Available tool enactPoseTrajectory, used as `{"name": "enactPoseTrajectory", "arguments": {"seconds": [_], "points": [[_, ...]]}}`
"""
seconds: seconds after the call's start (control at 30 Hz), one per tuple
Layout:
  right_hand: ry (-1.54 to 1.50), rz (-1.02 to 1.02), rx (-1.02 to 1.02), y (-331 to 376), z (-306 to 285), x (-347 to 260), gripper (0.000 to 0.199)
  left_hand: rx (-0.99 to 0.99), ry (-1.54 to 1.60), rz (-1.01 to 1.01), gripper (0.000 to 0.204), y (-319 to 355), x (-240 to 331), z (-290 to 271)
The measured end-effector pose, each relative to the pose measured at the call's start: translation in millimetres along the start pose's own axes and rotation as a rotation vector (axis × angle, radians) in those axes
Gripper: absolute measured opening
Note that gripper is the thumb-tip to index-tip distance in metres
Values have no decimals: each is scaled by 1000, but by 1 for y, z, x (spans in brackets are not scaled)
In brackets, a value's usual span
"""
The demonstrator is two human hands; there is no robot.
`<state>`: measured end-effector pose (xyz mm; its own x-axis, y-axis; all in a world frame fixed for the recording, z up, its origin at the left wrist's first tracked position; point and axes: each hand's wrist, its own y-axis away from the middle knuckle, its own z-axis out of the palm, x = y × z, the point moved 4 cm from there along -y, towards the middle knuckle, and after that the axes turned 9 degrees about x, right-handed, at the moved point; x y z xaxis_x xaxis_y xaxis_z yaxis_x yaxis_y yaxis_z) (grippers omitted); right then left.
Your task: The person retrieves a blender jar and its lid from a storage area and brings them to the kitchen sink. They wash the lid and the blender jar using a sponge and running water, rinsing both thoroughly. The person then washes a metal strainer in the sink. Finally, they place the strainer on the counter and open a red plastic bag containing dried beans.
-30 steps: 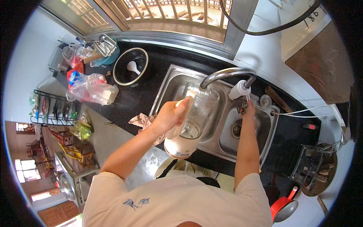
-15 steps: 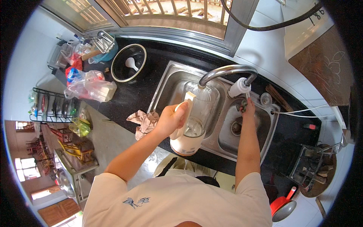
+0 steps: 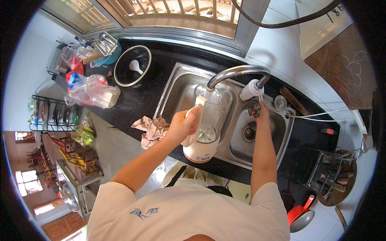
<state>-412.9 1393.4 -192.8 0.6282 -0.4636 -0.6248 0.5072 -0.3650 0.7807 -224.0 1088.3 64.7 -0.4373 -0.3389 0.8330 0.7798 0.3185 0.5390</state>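
My left hand [image 3: 185,126] is closed round the pale handle of a clear blender jug [image 3: 221,106] with a cream base [image 3: 200,152]. The jug tilts over the left sink basin and the counter's front edge. A little clear liquid seems to lie low inside it. Above its mouth is the end of the curved chrome faucet [image 3: 241,69]; I cannot tell whether water runs. My right hand [image 3: 263,113] is at the thin lever below the faucet's white filter [image 3: 251,90]. A dark greenish clump [image 3: 254,110] shows at its curled fingers, its kind unclear.
A steel double sink [image 3: 233,158] is set in the black counter. A crumpled cloth [image 3: 152,130] lies left of it. Farther left are a dark bowl [image 3: 132,76] with a white spoon and plastic bags [image 3: 90,90]. A utensil rack [image 3: 325,172] and red-handled pan [image 3: 301,219] stand right.
The whole view has shifted slightly. My left hand still grips the jug, and my right hand stays by the faucet lever with the clump.
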Motion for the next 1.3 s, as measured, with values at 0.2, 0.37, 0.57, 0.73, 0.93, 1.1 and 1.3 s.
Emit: {"name": "enactPoseTrajectory", "arguments": {"seconds": [0.2, 0.37, 0.57, 0.73, 0.93, 1.1, 1.3], "points": [[-4, 4, -70, 6, 4, 0, 24, 27, -40, 54, 45, -8, 8, -12], [-35, 26, -89, -1, 5, 3, 23, -23, -89, 79, 41, -9, 7, -4], [3, 35, -83, -6, 3, 2, 23, -54, -16, -21, 41, -14, -5, -20], [-13, 10, -121, -10, 2, 3, 23, -89, -55, 45, 41, -14, -3, -15], [-68, 36, -134, 11, 4, 1, 19, -20, -58, -3, 40, -10, -9, -8], [-101, 17, -235, 10, 0, 3, 14, -55, 30, -54, 42, -8, -7, -16], [-141, 122, -251, 8, -6, 2, 12, -3, 19, -21, 43, -13, -8, -11]]}}
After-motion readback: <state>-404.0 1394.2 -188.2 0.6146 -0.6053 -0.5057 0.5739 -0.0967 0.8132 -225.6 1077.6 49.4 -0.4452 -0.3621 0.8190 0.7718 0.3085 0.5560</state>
